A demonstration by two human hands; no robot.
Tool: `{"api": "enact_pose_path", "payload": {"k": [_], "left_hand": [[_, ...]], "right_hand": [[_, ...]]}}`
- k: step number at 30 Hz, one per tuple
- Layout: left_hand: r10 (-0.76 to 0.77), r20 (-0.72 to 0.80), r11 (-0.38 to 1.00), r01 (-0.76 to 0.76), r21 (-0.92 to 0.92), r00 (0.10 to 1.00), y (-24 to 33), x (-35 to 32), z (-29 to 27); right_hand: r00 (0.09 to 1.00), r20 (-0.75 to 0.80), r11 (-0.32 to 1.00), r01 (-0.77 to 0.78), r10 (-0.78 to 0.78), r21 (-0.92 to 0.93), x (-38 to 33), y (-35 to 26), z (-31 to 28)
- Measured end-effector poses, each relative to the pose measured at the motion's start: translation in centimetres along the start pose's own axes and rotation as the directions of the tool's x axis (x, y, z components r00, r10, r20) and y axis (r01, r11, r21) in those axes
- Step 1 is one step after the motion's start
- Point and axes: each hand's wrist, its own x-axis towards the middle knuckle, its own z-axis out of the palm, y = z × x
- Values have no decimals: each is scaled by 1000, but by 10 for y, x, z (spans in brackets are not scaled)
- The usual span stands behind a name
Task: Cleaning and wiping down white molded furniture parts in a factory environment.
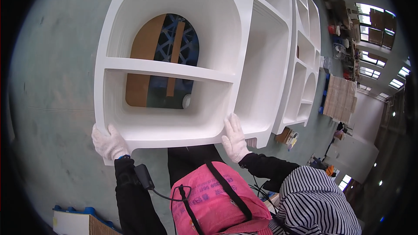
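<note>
Holding up a big white shelf unit (191, 52), we have it tipped over the grey-green floor (56, 82), right in front of our body. It has a round arch, a flat shelf board (165, 68) across it, and a tall side box. It is far bigger than we are, so it could tip or swing and bang into the second white unit (305, 48) just beside it. That would dent the clean paint. Our left hand (109, 142) wraps the bottom left corner, fingers closed on the edge. Our right hand (235, 137) lies flat on the bottom rim, fingers spread, more pressing than gripping. That looser grip could slide in the cotton glove. The pink bag (217, 200) on our chest may also snag.
</note>
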Motion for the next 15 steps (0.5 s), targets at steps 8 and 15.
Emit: {"api": "enact_pose_path", "payload": {"k": [8, 15], "left_hand": [[23, -14, 999, -23, -33, 1000, 2, -2, 19], [-2, -22, 1000, 3, 4, 1000, -11, 2, 9]], "right_hand": [[841, -541, 941, -201, 23, -274, 312, 86, -81], [816, -577, 978, -153, 42, -144, 268, 65, -27]]}}
